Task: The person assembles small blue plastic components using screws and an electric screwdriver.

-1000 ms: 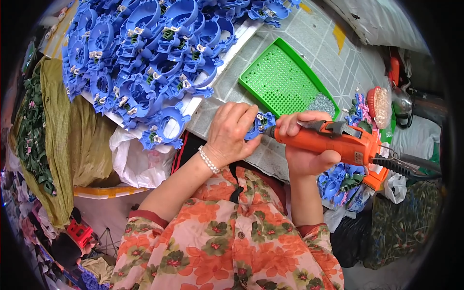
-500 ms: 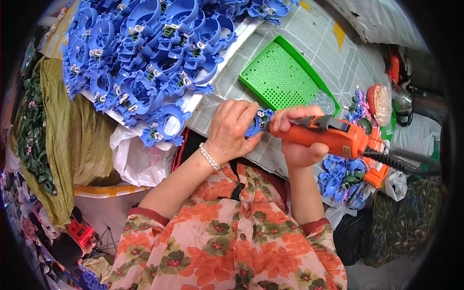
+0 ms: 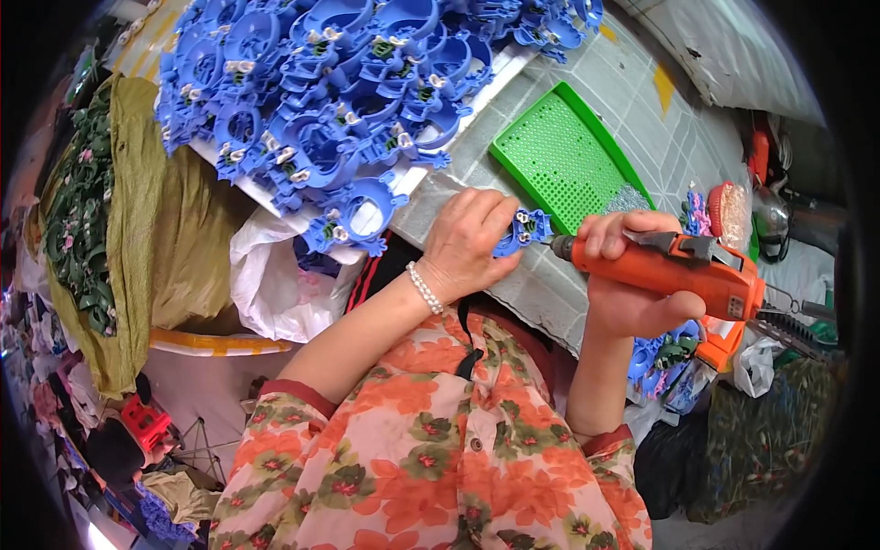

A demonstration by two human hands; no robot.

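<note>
The fingers of my right hand [image 3: 623,307] curl round the driver [image 3: 674,280], whose tip now draws back to just beside the blue part [image 3: 522,229] my left hand [image 3: 469,240] pinches over the desk [image 3: 541,298], so driving seems paused.

We see a small blue plastic piece [image 3: 525,227] by the counter's [image 3: 543,295] near edge, an orange power screwdriver [image 3: 667,277] pointing at it.
</note>
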